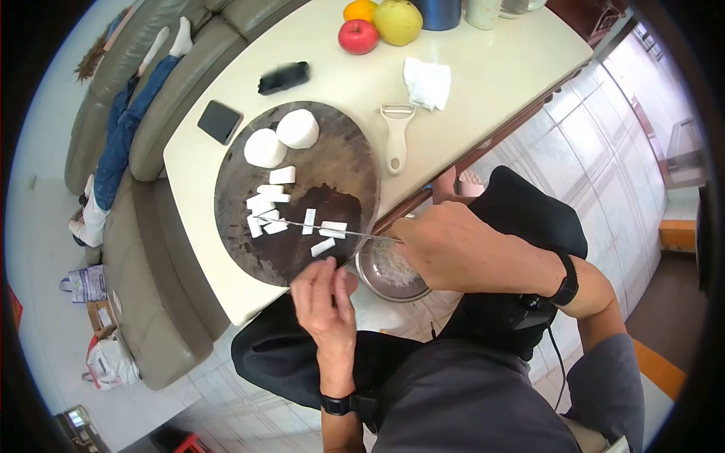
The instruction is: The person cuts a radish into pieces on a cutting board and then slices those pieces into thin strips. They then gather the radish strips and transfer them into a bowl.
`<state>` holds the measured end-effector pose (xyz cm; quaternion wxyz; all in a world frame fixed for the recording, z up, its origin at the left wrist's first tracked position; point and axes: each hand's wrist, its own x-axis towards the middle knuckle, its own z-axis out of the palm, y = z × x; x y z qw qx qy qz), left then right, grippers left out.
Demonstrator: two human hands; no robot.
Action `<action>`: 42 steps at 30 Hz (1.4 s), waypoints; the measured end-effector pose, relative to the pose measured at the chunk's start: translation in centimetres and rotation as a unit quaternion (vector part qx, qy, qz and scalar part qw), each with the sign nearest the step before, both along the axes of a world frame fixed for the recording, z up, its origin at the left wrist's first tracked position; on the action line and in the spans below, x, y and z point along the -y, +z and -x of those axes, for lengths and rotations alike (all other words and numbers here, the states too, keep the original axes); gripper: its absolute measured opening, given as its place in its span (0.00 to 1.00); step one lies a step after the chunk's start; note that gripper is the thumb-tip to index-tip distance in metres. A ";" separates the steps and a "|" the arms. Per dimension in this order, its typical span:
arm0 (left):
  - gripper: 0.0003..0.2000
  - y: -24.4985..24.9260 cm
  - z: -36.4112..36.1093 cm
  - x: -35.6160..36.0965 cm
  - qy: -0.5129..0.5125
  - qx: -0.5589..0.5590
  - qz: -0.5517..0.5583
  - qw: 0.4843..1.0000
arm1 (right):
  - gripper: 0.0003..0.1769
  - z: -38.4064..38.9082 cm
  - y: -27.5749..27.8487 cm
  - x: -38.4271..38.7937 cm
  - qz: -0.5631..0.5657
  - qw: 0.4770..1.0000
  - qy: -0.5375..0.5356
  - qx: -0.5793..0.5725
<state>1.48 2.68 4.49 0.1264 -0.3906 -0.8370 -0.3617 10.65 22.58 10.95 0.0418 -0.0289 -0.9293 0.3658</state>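
A round dark cutting board lies on the table. My right hand is closed round the handle of a knife, seen nearly edge-on, its thin blade reaching left over the board. Several white cut pieces lie around the blade, and two thick white rounds sit at the board's far side. My left hand is at the board's near edge, fingers bent and close together, just below a small white piece; whether it holds anything is hidden. Below the board's right edge, a metal bowl contains white shreds.
A peeler, a white cloth, a phone and a black object lie on the table. Fruit and a blue container stand farther back. A person's legs rest on the sofa.
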 end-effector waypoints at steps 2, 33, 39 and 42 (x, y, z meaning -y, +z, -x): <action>0.11 0.1 1.5 0.1 0.028 0.011 0.011 0.999 | 0.07 -0.2 0.0 -0.1 0.007 1.000 0.003 0.013; 0.10 -2.0 3.3 3.2 -0.032 -0.037 0.034 0.998 | 0.09 1.3 0.7 2.6 -0.083 0.984 0.131 0.082; 0.12 -2.8 3.3 3.5 -0.016 -0.048 0.027 0.998 | 0.08 1.7 1.3 2.7 -0.095 0.978 0.147 0.110; 0.12 -2.5 3.2 3.7 -0.020 -0.032 0.042 0.998 | 0.08 2.2 1.4 2.4 -0.072 0.975 0.168 0.127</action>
